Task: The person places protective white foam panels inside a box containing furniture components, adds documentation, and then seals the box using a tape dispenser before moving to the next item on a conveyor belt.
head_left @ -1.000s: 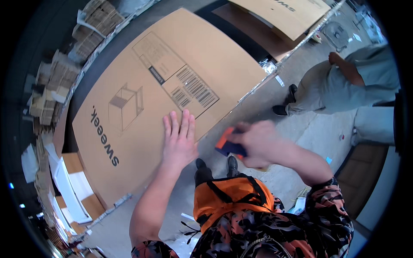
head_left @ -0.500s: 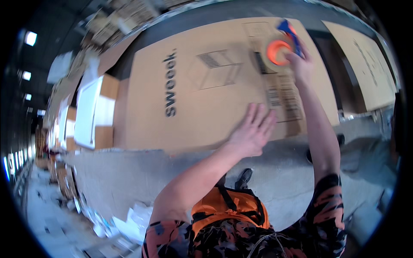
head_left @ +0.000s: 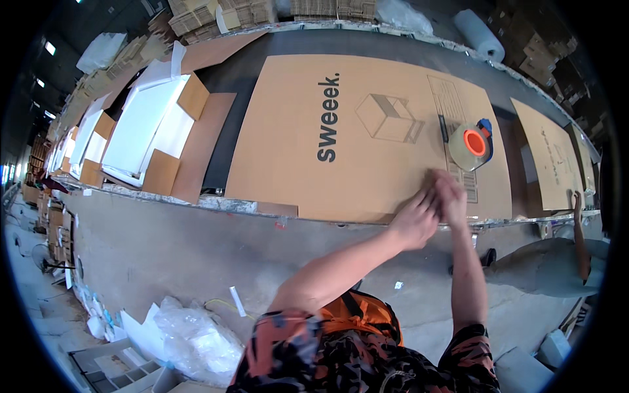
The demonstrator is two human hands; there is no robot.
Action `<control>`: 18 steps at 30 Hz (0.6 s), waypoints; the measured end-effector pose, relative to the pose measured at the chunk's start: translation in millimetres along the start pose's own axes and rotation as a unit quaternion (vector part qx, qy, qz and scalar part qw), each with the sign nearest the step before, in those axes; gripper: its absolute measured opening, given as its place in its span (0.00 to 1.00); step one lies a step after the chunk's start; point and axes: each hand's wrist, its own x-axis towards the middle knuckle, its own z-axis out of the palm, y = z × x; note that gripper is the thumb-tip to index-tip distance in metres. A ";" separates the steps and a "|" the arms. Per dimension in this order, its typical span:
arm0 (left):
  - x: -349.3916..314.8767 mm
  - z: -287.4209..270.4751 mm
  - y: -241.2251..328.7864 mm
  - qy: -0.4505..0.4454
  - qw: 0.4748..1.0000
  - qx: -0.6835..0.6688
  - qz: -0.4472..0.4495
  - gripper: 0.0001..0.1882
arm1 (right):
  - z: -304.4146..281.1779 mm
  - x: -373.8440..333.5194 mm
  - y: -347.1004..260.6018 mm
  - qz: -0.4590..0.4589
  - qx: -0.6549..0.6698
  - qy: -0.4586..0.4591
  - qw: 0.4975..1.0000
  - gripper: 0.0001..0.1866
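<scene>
A large flat cardboard box (head_left: 282,141) lies before me, printed with dark lettering and a line drawing. Above its near right part my left hand (head_left: 418,219) and my right hand (head_left: 451,196) meet, fingers bunched and overlapping. Both look closed; whatever they may hold between them is hidden. A tape dispenser (head_left: 485,134) with blue parts and an orange core in its tape roll rests on the box, just beyond my hands. Nothing joins it visibly to my fingers.
The dark conveyor (head_left: 288,44) carries open boxes with white panels (head_left: 147,124) on the left and another cardboard box (head_left: 549,157) on the right. A person (head_left: 547,267) stands at right, a hand by that box. Clear plastic wrap (head_left: 193,334) lies on the floor.
My right hand has put the tape dispenser down on the box and come back toward me. It now meets my left hand, which lay spread on the box before. The view has shifted.
</scene>
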 end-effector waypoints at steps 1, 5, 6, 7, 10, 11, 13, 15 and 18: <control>-26.3 -4.3 -7.0 0.054 0.998 -0.037 -0.019 0.32 | 5.0 -4.5 -2.4 -0.170 -0.201 -0.044 0.964 0.16; -132.1 -32.5 -52.5 0.169 0.966 0.015 -0.198 0.31 | 14.0 -7.6 -15.2 -0.160 -0.259 -0.054 0.951 0.16; -144.3 -20.9 -55.0 0.186 0.962 0.052 -0.191 0.31 | 19.7 -10.6 -12.2 -0.144 -0.273 -0.028 0.951 0.15; -147.6 -7.6 -55.6 0.209 0.956 0.092 -0.185 0.32 | 22.1 -7.3 -13.1 -0.136 -0.289 -0.002 0.948 0.13; -124.4 31.0 -50.4 0.388 0.872 0.119 -0.273 0.25 | 35.9 28.4 -19.4 -0.182 -0.471 -0.068 0.861 0.13; -123.1 30.0 -47.9 0.403 0.864 0.118 -0.277 0.20 | 41.5 55.5 -19.4 -0.235 -0.428 -0.091 0.868 0.15; -121.6 28.2 -45.5 0.400 0.856 0.132 -0.299 0.17 | 77.4 123.0 -9.2 -0.304 -0.375 -0.117 0.868 0.20; -123.1 35.9 -43.8 0.395 0.863 0.138 -0.284 0.16 | 139.9 220.3 -4.5 -0.348 -0.400 -0.083 0.844 0.27; -112.3 30.9 -37.2 0.417 0.856 0.147 -0.268 0.15 | 220.6 362.0 18.4 -0.253 -0.475 -0.134 0.832 0.36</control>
